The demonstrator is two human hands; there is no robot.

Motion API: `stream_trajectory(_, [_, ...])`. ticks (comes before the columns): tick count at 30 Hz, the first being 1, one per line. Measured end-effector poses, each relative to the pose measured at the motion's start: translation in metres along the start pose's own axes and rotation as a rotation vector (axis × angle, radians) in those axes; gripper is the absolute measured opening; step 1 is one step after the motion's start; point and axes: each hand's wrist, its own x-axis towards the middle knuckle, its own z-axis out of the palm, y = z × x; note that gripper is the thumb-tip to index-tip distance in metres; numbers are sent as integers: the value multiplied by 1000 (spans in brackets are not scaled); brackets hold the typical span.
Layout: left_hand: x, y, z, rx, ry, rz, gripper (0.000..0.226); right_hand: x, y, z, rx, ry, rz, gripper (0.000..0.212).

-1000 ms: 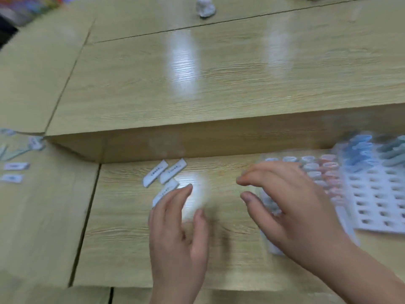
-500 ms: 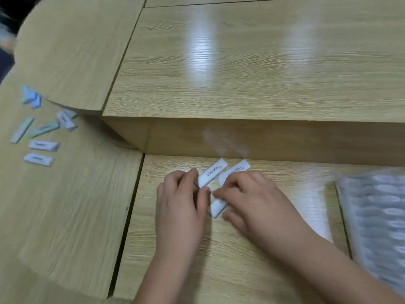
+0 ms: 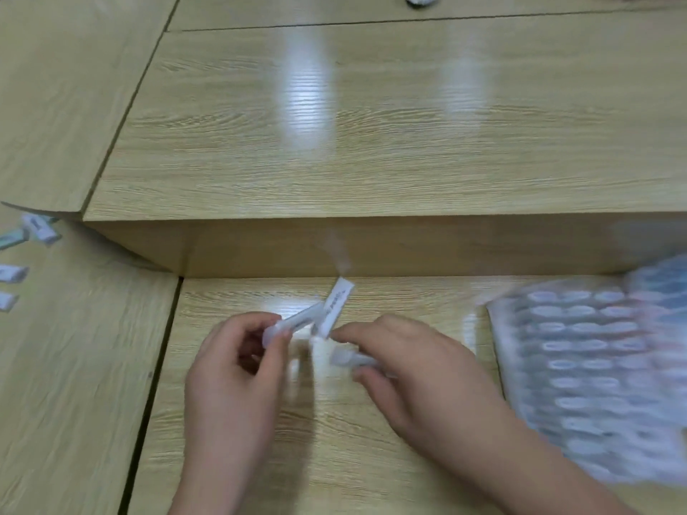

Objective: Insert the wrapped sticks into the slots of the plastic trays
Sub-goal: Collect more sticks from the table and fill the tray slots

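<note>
Since these wrapped sticks (image 3: 336, 306) seem light yet slick, we are pinching one by its end in our left hand (image 3: 234, 373), others in our right hand (image 3: 427, 369).

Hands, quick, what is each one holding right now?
Left hand: fingers pinch one wrapped stick.
Right hand: fingers grip a blurred stick; a tilted stick meets its fingertip, hold unclear.

The left hand (image 3: 238, 369) pinches a stick (image 3: 297, 320). The right hand (image 3: 420, 369) pinches a second stick (image 3: 336, 304), nearly upright and crossing the first; a third stick (image 3: 349, 359) sits among its fingers. A blurred tray (image 3: 500, 328) lies to the right, loose sticks (image 3: 39, 228) far left.
</note>
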Motion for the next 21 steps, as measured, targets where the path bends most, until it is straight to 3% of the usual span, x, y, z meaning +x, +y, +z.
stream_trajectory(4, [-33,47,5,-155,11,76,12,-34,14,-63,244,141,78,11])
stream_trajectory(10, [-93,110,52,-195,-121,317,19,-105,71,-140,510,331,169,17])
stream_trajectory(17, [-151,141,107,-50,-216,583,10,-161,116,-154,620,403,255,9])
stream_trajectory(21, [-167,138,126,-29,-238,588,7,-175,130,-138,543,317,289,23])
